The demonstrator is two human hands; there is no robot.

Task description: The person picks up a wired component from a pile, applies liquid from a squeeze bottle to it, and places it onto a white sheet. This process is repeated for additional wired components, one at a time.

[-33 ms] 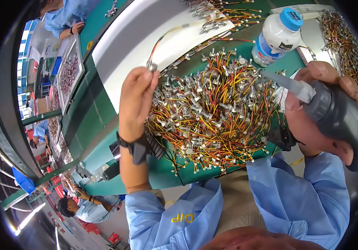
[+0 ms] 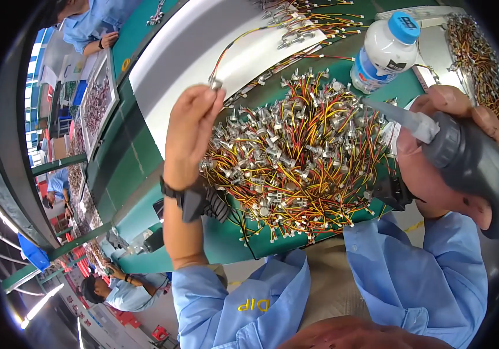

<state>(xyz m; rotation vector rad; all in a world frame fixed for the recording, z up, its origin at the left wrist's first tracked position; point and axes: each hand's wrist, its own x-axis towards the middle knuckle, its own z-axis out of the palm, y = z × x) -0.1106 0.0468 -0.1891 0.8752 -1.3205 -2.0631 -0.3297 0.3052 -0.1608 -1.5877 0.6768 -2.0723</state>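
Between the thumb and fingers of my left hand point(image 2: 191, 119) is a small wired metal component point(image 2: 216, 84), its red and yellow leads curving up over a white sheet point(image 2: 162, 75). My right hand point(image 2: 429, 168) is wrapped round a dark squeeze bottle point(image 2: 476, 157), whose pale tapered nozzle point(image 2: 397, 113) points left toward the pile. A large heap of similar wired components point(image 2: 296, 157), with red, yellow and dark leads and small white connectors, lies between my hands on the green table point(image 2: 139, 174). The nozzle tip is close to the heap's right edge; I cannot tell if it touches.
Behind the heap stands a white bottle with a blue cap point(image 2: 386, 52). More wired components lie in rows at the sheet's far end point(image 2: 301, 29), and another bundle point(image 2: 482, 75) fills the far right. Co-workers in blue sit along the left, one with a hand point(image 2: 108, 39) on the table.
My left hand has shifted slightly up and away with the component, and its leads now lie in a wider arc. My right hand and the squeeze bottle have stayed put.
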